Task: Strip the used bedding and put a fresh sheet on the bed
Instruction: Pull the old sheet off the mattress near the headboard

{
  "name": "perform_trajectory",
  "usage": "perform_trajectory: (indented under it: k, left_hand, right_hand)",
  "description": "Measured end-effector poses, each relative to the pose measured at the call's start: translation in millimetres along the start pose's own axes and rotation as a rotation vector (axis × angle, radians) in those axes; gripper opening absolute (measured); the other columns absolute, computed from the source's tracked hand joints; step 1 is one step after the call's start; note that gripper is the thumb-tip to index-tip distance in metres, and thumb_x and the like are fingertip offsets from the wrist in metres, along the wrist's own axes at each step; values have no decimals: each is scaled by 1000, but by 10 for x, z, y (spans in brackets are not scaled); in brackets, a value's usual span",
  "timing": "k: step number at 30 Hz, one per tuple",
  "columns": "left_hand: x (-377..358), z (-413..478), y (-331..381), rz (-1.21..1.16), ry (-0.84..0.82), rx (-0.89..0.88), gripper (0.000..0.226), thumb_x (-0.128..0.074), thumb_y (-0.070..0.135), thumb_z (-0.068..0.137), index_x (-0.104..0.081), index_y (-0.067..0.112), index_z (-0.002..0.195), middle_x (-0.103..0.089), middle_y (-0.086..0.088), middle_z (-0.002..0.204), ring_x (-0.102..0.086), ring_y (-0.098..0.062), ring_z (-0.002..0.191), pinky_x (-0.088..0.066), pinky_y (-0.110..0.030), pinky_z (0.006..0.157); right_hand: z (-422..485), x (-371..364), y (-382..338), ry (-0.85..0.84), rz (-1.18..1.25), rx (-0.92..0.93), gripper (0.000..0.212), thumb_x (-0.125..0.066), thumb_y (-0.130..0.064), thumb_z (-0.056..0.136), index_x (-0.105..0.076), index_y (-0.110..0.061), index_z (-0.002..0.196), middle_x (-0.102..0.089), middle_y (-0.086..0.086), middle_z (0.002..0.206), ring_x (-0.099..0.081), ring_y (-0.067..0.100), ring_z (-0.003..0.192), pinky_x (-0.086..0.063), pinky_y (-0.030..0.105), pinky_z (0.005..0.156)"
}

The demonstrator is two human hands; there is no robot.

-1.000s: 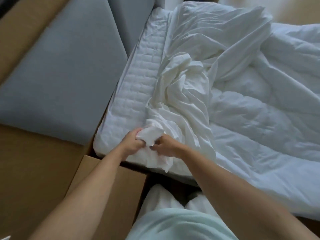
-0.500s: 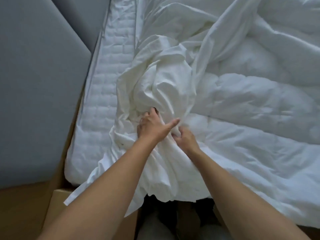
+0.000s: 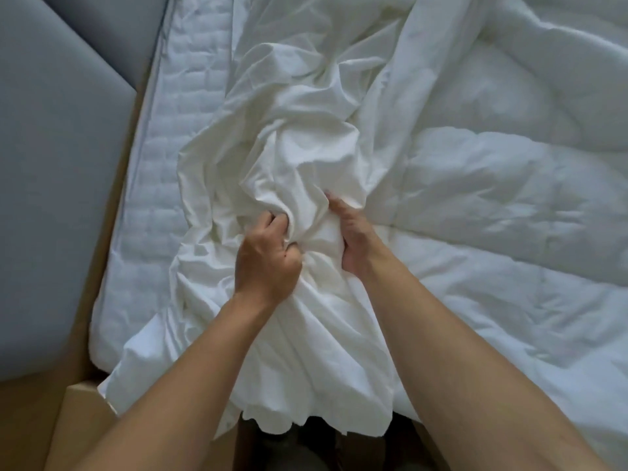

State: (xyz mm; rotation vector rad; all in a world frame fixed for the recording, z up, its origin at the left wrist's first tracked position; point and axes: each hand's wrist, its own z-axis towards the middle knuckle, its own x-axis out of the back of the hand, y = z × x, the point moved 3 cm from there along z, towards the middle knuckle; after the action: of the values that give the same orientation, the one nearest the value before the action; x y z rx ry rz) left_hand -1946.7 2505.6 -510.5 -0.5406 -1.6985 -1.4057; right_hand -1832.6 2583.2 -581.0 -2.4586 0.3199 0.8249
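I have the white sheet (image 3: 306,158) bunched up on the near left part of the bed. It is one crumpled heap, rising in folds between my two hands, and its loose hem spills over the near edge of the mattress (image 3: 170,147) above a dark gap. My left hand (image 3: 268,260) is clenched on a twist of the cloth, fingers curled tight into it and knuckles up. My right hand (image 3: 353,239) clasps the same bunch from the other side. Its palm is against the cloth and its fingers are wrapped round and mostly buried in the folds. The two hands sit close together with only that wad of cloth between them.

To the left of the heap, one strip of bare quilted mattress shows, running up the bed's side. To the right lies one puffy white duvet (image 3: 509,215), touching the sheet and covering the rest of the bed. The sheet's upper folds run on between the two, and I cannot tell whether the sheet passes under the duvet.

Beyond the mattress on the left are two grey padded panels (image 3: 51,164), meeting at an angle. A tan wooden frame (image 3: 85,430) shows along the bed's side and at the near left corner.
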Motion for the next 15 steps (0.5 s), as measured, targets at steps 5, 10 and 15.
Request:
perform_trajectory:
  k: [5, 10, 15]
  left_hand:
    - [364, 184, -243, -53, 318, 300, 25, -65, 15, 82, -55, 12, 104, -51, -3, 104, -52, -25, 91, -42, -32, 82]
    - [337, 668, -267, 11, 163, 245, 53, -72, 48, 86, -57, 23, 130, -50, -5, 126, -56, -20, 107, -43, -27, 93]
    - [236, 1055, -559, 128, 80, 265, 27, -63, 35, 94, -54, 16, 77, -56, -2, 75, -54, -29, 76, -36, -31, 63]
  right_hand:
    - [130, -444, -119, -49, -202, 148, 54, -63, -30, 68, -66, -5, 117, -69, 17, 115, -65, 32, 103, -57, 36, 87]
    - [433, -789, -108, -47, -1309, 479, 67, -64, -38, 81, -43, -27, 144, -52, 3, 142, -47, 27, 132, -46, 44, 105]
    - [690, -571, -249, -294, -756, 63, 39, -59, -13, 60, -64, -9, 98, -58, 16, 94, -52, 28, 84, -42, 33, 71]
